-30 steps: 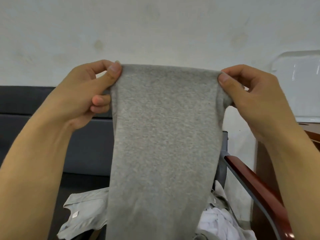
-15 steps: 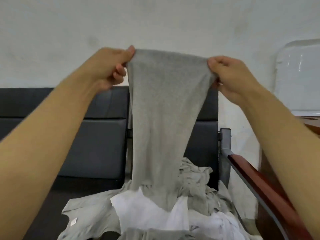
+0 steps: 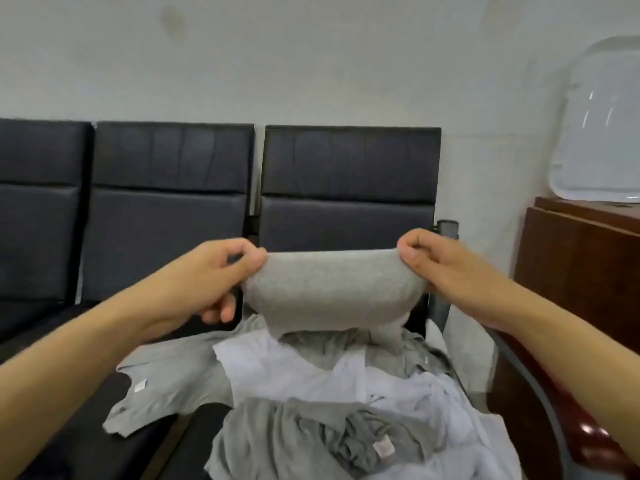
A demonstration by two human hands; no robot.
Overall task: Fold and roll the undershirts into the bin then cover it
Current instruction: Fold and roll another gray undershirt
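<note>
A folded grey undershirt (image 3: 329,292) hangs in the air as a short, wide band, stretched level between two hands. The left hand (image 3: 211,275) pinches its upper left corner between thumb and curled fingers (image 3: 254,261), the remaining fingers tucked under the cloth's left edge. The right hand (image 3: 440,261) pinches the upper right corner in the same way, thumb in front and fingers curled behind. The undershirt's lower edge sags in a shallow curve, and a loose end of it droops at the lower right down to the pile of clothes (image 3: 346,393) below.

That pile lies directly under the undershirt on the seat of a dark padded bench (image 3: 166,209); it is a jumble of grey and white garments, with one grey piece (image 3: 166,386) spread out flat to the lower left of the undershirt, a small white label showing on it. The bench's backrests rise behind the undershirt and run off to its left. Just right of the undershirt stands a grey metal post and armrest (image 3: 446,237) at the bench's end. Further right of the undershirt is a brown wooden cabinet (image 3: 575,271), and on top of it a clear plastic bin (image 3: 602,133) leans against the pale wall (image 3: 311,57). The undershirt is well apart from that bin.
</note>
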